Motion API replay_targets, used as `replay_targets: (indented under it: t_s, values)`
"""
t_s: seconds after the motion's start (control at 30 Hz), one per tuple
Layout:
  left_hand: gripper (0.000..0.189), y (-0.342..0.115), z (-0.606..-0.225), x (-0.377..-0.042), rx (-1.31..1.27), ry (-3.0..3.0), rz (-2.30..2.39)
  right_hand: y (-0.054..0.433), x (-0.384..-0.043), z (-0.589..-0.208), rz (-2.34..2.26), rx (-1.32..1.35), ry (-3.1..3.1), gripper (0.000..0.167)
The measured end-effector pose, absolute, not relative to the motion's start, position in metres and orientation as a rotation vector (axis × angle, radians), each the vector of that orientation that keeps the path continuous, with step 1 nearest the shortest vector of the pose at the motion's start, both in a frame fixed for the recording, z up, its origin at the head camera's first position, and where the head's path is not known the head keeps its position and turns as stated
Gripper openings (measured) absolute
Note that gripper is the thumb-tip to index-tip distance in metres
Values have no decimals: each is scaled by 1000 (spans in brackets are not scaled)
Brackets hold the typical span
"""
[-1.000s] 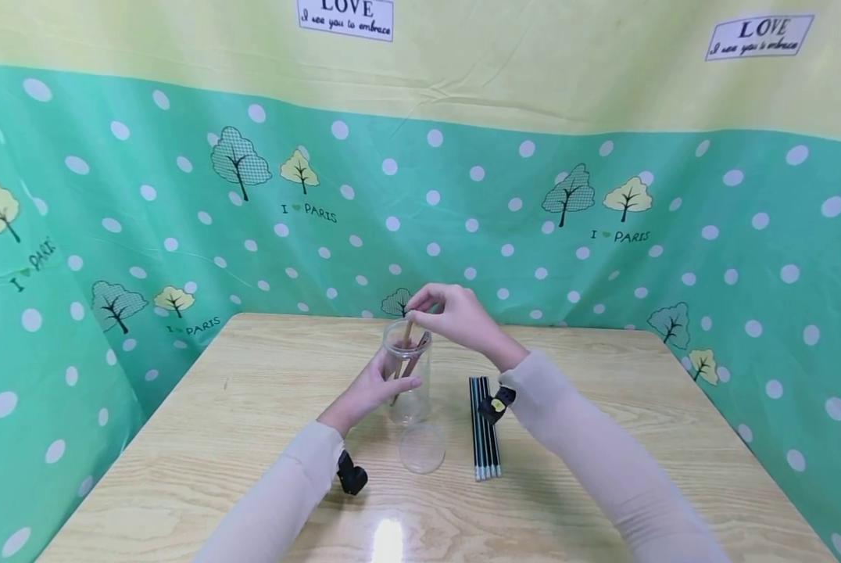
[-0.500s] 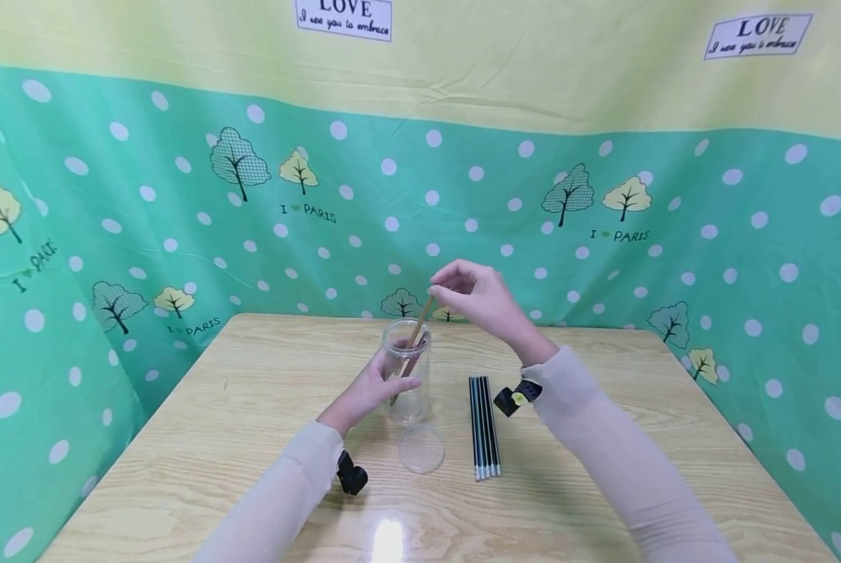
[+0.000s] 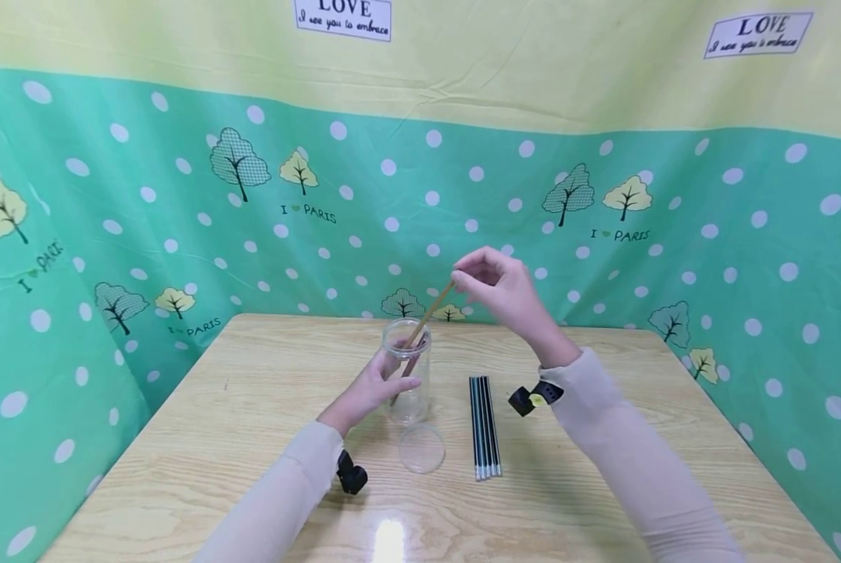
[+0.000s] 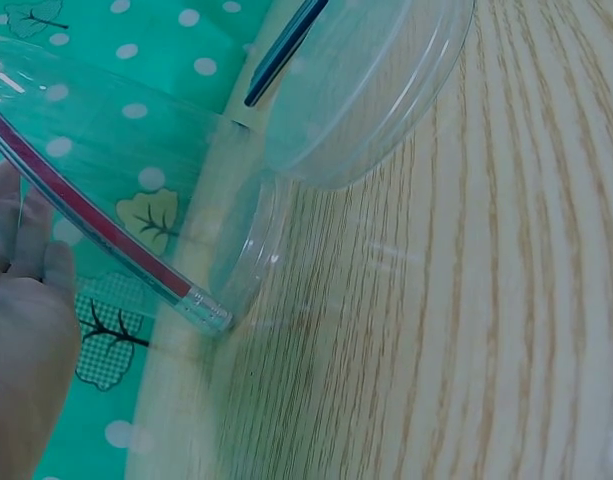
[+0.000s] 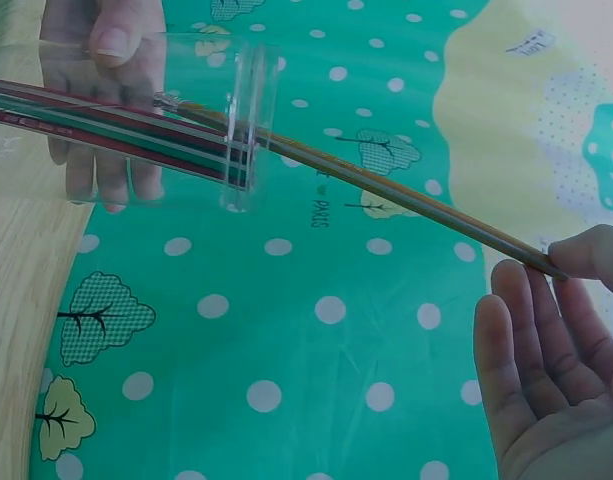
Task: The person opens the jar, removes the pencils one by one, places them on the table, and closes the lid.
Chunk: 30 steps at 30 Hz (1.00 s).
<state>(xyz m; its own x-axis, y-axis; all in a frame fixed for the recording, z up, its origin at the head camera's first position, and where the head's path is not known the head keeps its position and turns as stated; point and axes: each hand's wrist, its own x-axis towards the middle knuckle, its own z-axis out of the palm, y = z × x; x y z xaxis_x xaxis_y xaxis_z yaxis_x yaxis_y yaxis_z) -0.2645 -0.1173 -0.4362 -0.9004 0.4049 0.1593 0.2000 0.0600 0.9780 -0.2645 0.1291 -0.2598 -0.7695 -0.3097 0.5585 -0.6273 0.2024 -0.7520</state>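
My left hand [image 3: 373,389] grips a clear plastic jar [image 3: 421,375] that stands upright on the table, its thumb on the near side and its fingers behind. Inside lean several pencils with red and dark stripes [image 5: 116,130], their eraser ends down in the left wrist view. Above and to the right of the jar's mouth, my right hand [image 3: 501,288] pinches the tip of a golden-yellow pencil [image 5: 386,195] between thumb and index finger. This pencil slants across the rim, and its eraser end is still within the jar.
A round clear lid [image 3: 422,450] lies flat just in front of the jar. To its right, several black pencils [image 3: 484,426] lie side by side in a row on the wooden table [image 3: 266,375]. A green and yellow patterned cloth [image 3: 420,195] hangs behind the table and at its sides.
My right hand has moved up and to the right, drawing the golden-yellow pencil partly out of the jar and tilting it rightward. The left hand and jar have stayed put.
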Motion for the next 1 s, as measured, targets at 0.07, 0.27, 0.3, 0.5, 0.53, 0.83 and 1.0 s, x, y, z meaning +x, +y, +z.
replay_targets:
  t_s: [0.07,0.27,0.3,0.5,0.53,0.83,1.0]
  values:
    - [71,-117,-436,-265,640,2160,1960,133,-264,-258,1594,889,-2168,16]
    - [73,-117,-437,-266,635,2159,1970,146,-259,-254,1617,838,-2146,20]
    - [74,-117,-437,-266,628,2159,1971,149,-259,-254,1619,822,-2142,20]
    - [74,-117,-436,-264,603,2161,1976,162,-255,-252,1660,742,-2108,27]
    - [74,-117,-436,-264,608,2159,1977,165,-254,-252,1677,734,-2098,27]
    - [75,-119,-439,-266,625,2151,1978,182,-250,-250,1779,659,-2014,30]
    - [75,-119,-440,-266,634,2142,1987,188,-249,-251,1839,640,-1994,27]
